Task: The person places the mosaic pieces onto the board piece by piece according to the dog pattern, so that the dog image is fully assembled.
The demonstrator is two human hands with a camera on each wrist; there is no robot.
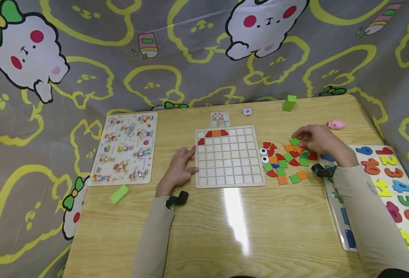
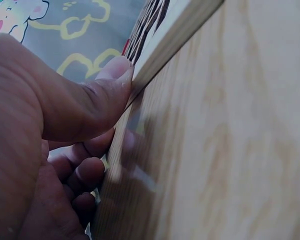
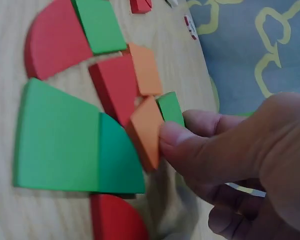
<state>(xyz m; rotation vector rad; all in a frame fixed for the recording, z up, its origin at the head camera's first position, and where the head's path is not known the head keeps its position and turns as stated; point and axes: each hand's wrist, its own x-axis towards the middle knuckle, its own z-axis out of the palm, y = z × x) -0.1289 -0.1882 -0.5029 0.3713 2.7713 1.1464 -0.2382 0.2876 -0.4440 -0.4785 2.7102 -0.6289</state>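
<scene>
Board (image 1: 230, 164) of square cells lies flat around the middle of the tabletop (image 1: 197, 231), closer to its far edge. In its far row an orange square (image 1: 216, 133) sits between two red rounded pieces (image 1: 209, 134); another red piece (image 1: 201, 141) sits leftmost in the next row. The left hand (image 1: 180, 166) rests thumb and forefinger against the board's left side, its grip loose and closed around nothing.

Off the board's right side, loose tiles (image 1: 288, 157) lie scattered toward the tabletop's right edge. Over there the right hand (image 1: 316, 138) has its thumb at an orange tile (image 3: 146, 132), with a small green tile (image 3: 171, 107) beside it near the forefinger; whether that grip pinches either one, I can't tell.

Near the far edge I see a picture card (image 1: 220, 119), a round chip (image 1: 247, 111) and a green block (image 1: 289, 103). A number board (image 1: 382, 172) lies at the right edge, partly under the right forearm.
</scene>
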